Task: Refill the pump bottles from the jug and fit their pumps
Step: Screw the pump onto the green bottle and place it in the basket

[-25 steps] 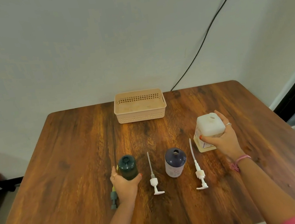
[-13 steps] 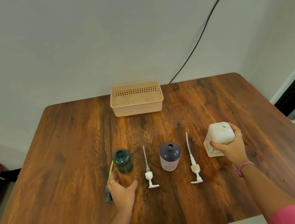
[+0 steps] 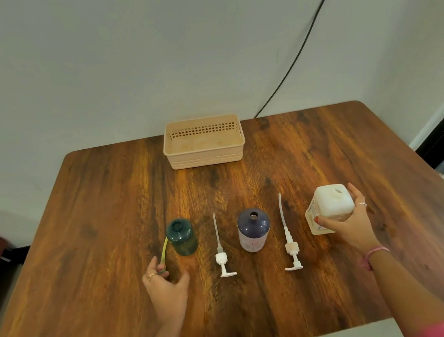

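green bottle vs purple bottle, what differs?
Colour: the green bottle is see-through dark teal-green, while the purple bottle is opaque dark purple on top with a pale labelled body.
Size: the green bottle looks shorter, the purple bottle taller.
Place: the green bottle stands at the left end of the row, the purple bottle in the middle between two white pumps.
Shared: both stand upright, necks open, no pump fitted, neither held.

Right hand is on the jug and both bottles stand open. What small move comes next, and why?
Probably lift the jug in the right hand toward the purple bottle, the nearer open neck. No pump is fitted yet: both white pumps lie flat on the table, so filling likely comes first.
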